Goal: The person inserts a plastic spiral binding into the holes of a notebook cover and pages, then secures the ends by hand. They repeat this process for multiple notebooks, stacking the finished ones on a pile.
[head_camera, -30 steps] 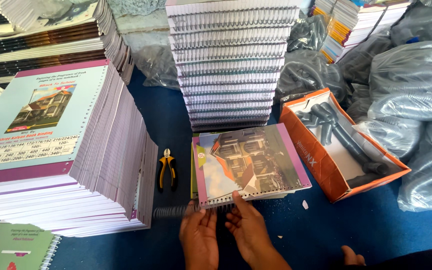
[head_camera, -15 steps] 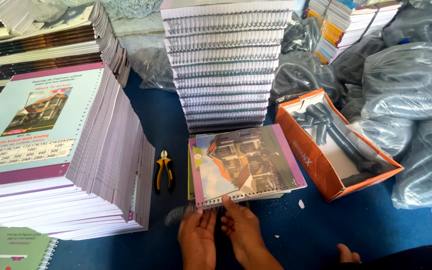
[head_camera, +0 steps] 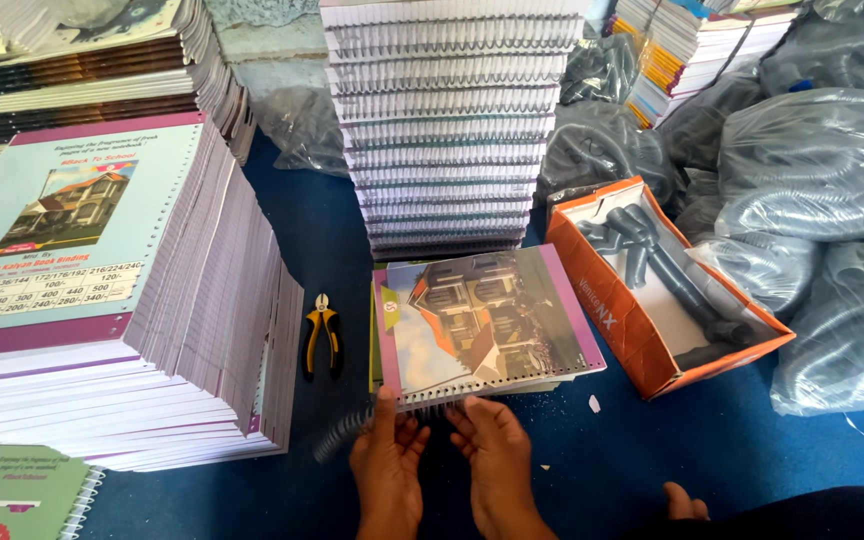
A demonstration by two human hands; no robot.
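The fingers of the left hand (head_camera: 389, 462) are curled around a dark spiral binding coil (head_camera: 344, 432) at the near edge of a notebook (head_camera: 484, 322), the thumb pressed up against the punched holes. The fingers of the right hand (head_camera: 492, 455) are bent together and pinch the same punched edge just beside the left hand; whether they also grip the coil cannot be told. The notebook lies flat on the blue floor (head_camera: 652, 450), its cover showing a house picture, the holed edge turned toward the person. The coil sticks out to the left past the notebook's corner.

Just left of the notebook lie yellow-handled pliers (head_camera: 321, 335), apart from both hands. Farther left rises a tall stack of unbound notebooks (head_camera: 132, 300) with a pale green cover on top. Directly behind the notebook stands a high stack of bound notebooks (head_camera: 452, 120), spirals facing forward, close against its far edge. To the right sits an open orange cardboard box (head_camera: 612, 300) holding dark coils, near the notebook's right corner. Clear plastic bags (head_camera: 822, 200) of more coils crowd the right side. A green spiral notebook (head_camera: 22, 495) shows at the lower left.
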